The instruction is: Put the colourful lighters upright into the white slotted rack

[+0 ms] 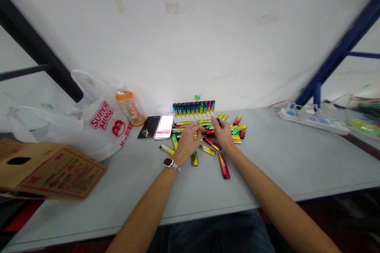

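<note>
My left hand (189, 139) reaches over a loose pile of shiny lighters, fingers bent together; whatever is in them is hidden. In my right hand (223, 133), closed at the pile's right side, a dark blue lighter (219, 121) sticks up between thumb and fingers. Behind both hands, a row of mostly blue lighters (192, 108) stands upright in a whitish tray (192, 118), with a green and a pink one among them. A red lighter (224, 166) and a yellow lighter (194, 159) lie closer to me, apart from the thick of the pile.
Left of the pile lies a dark device with a lit screen (163, 127). Beyond it stand an orange drink bottle (130, 106), a white plastic bag (89, 126) and a cardboard box (62, 170). A white power strip (311, 120) sits at the right, below a blue metal post (335, 55).
</note>
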Available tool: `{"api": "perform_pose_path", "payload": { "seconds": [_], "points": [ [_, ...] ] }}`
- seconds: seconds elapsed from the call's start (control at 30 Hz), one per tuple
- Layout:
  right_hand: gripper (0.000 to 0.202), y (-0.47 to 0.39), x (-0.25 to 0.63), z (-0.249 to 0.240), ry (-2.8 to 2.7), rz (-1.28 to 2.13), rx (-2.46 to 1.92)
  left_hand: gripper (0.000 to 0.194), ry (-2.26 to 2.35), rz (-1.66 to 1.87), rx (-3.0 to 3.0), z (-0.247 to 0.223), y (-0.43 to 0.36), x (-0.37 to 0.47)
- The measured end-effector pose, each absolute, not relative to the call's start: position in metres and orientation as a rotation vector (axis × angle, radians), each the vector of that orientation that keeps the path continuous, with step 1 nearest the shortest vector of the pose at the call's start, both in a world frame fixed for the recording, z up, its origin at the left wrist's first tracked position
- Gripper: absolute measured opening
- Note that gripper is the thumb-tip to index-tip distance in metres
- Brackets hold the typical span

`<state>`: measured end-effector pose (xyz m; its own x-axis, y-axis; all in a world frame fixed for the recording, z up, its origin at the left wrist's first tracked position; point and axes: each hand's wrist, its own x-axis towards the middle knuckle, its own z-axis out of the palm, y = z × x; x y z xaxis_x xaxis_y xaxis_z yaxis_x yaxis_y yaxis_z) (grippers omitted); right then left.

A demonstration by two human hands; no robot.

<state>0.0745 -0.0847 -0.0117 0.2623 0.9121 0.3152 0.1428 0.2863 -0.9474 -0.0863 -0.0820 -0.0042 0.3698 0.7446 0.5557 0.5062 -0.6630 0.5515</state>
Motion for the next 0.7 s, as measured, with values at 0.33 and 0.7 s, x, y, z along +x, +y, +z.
{"api": "perform_pose_path", "payload": {
  "seconds": [0.33,0.7],
  "points": [
    [0.042,-0.0895,0.0709,-0.0099,-1.363,0.505,-1.299,0.022,0.906,1.185,2.328,-0.0131,-0.0801,-0.0818],
    [0.036,-0.0874,0.0688,-0.0130,-1.381,0.472,-1.308,0.023,0.913,1.208,2.325,-0.0116,-0.0802,-0.0841]
  ]
}}
